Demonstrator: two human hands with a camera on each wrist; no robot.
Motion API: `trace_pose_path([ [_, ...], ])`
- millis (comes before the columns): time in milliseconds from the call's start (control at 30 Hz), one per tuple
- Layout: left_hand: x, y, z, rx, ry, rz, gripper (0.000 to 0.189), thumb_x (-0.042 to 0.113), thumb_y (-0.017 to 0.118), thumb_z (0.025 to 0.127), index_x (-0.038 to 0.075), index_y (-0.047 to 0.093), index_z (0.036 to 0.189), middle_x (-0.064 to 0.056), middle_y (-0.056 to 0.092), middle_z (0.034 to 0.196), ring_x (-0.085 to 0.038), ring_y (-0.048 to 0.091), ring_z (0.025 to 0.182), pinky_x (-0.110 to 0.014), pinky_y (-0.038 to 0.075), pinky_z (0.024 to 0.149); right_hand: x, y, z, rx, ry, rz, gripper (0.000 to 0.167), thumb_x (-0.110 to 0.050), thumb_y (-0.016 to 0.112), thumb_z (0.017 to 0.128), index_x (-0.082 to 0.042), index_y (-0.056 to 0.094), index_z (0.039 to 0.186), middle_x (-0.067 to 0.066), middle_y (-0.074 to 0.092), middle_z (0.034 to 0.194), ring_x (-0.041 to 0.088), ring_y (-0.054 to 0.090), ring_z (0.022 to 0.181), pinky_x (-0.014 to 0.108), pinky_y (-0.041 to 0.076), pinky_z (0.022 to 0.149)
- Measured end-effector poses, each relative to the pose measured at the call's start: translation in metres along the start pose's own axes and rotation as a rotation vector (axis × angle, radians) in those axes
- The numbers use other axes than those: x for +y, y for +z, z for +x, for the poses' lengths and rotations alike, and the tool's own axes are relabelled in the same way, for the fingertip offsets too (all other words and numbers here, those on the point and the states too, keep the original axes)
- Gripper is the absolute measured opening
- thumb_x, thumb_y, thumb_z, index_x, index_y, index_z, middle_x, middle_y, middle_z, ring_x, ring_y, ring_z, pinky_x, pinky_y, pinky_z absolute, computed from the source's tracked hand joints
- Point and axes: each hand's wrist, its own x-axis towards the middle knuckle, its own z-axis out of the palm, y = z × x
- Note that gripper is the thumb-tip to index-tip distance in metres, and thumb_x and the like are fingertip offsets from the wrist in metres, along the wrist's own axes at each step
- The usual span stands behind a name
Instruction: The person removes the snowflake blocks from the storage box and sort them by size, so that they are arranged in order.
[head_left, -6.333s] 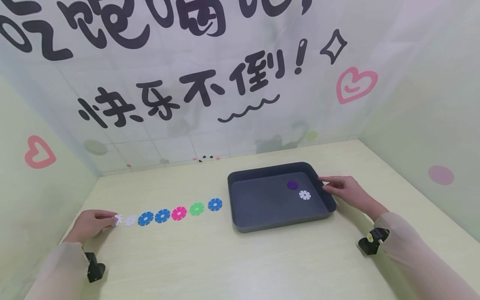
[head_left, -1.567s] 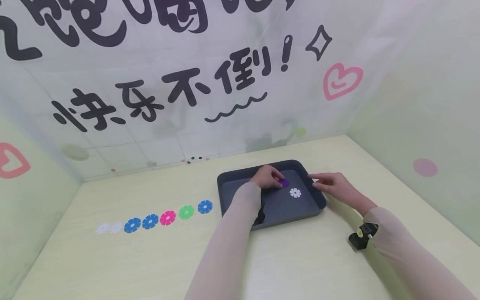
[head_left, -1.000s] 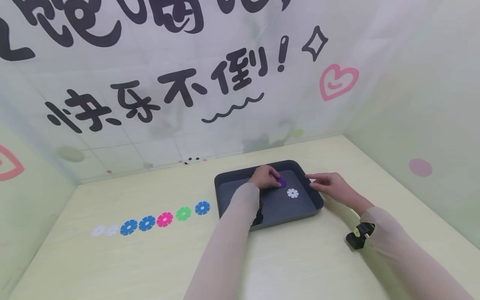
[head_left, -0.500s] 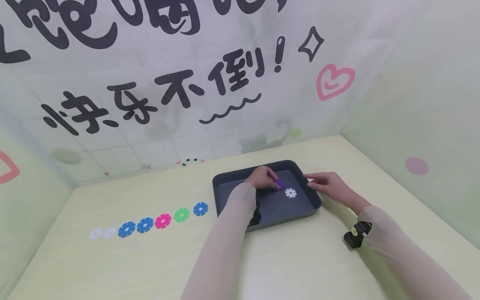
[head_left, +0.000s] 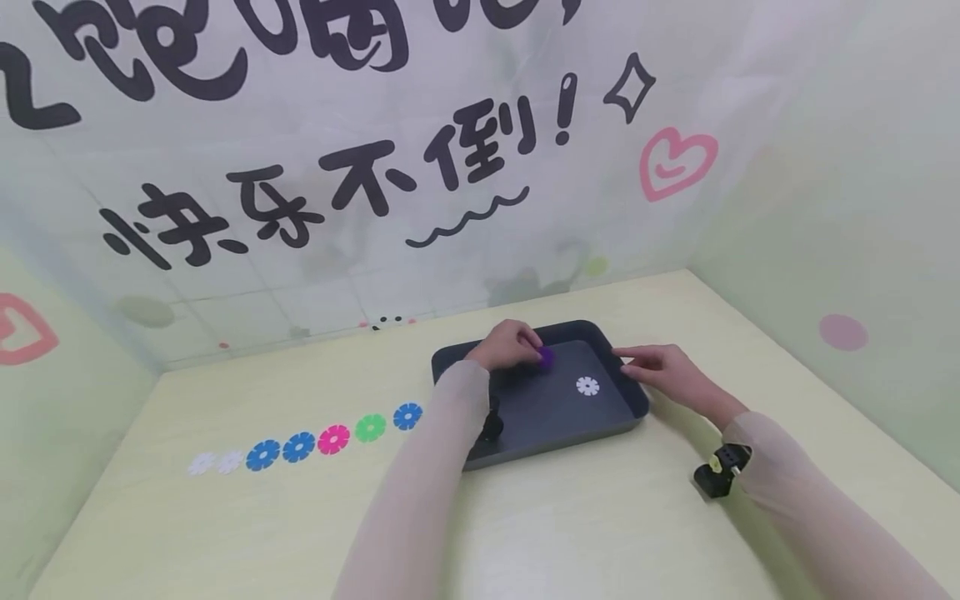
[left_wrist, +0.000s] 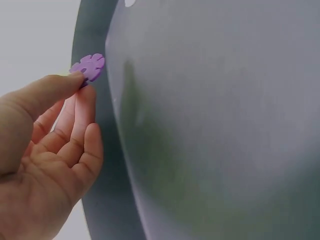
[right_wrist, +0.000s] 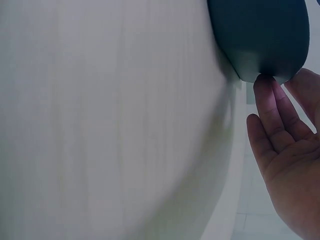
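In the head view my left hand is over the left-rear part of the dark grey tray. Between thumb and fingertips it pinches a purple notched flower-shaped disc. The left wrist view shows this disc tilted, near the tray's wall. A white disc of the same kind lies flat on the tray floor. At the tray's right side, my right hand holds the rim. The right wrist view has its fingertips against the outer wall and the thumb by the rim.
Left of the tray, several discs form a row on the pale table: a blue disc, a green disc, a pink disc, two more blue ones and white ones at the far end. A printed wall covering closes off the back.
My left hand went from the row's left end into the tray and took the purple disc. It has since moved up and left with it. The right hand stays at the rim.
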Motion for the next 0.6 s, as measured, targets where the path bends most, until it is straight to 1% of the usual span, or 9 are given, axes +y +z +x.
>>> trace_pose_path([
  [200, -0.009, -0.020, -0.011, 0.018, 0.031, 0.008, 0.014, 0.005, 0.068, 0.081, 0.001, 0.065, 0.094, -0.008, 0.065, 0.084, -0.013, 0.059, 0.074, -0.022, 0.044, 0.066, -0.003, -0.001, -0.002, -0.003, 0.004, -0.004, 0.039, -0.015, 0.061, 0.088, 0.004, 0.056, 0.122, 0.014, 0.066, 0.095, 0.014, 0.057, 0.080, 0.024, 0.046, 0.066],
  [433, -0.012, -0.047, -0.033, 0.037, 0.061, -0.007, 0.014, 0.004, 0.065, 0.082, -0.001, 0.063, 0.095, -0.009, 0.062, 0.084, -0.017, 0.056, 0.076, -0.026, 0.045, 0.068, -0.003, -0.002, -0.002, -0.001, -0.003, 0.005, 0.037, -0.012, 0.061, 0.088, 0.006, 0.055, 0.121, 0.015, 0.066, 0.094, 0.010, 0.057, 0.079, 0.023, 0.046, 0.065],
  [600, -0.023, -0.064, -0.045, 0.063, 0.059, 0.014, 0.013, 0.004, 0.066, 0.082, 0.000, 0.063, 0.094, -0.007, 0.061, 0.083, -0.017, 0.056, 0.077, -0.027, 0.044, 0.069, -0.001, -0.001, -0.002, -0.004, 0.000, 0.011, 0.038, -0.011, 0.061, 0.088, 0.006, 0.055, 0.121, 0.015, 0.066, 0.095, 0.009, 0.057, 0.079, 0.023, 0.046, 0.067],
])
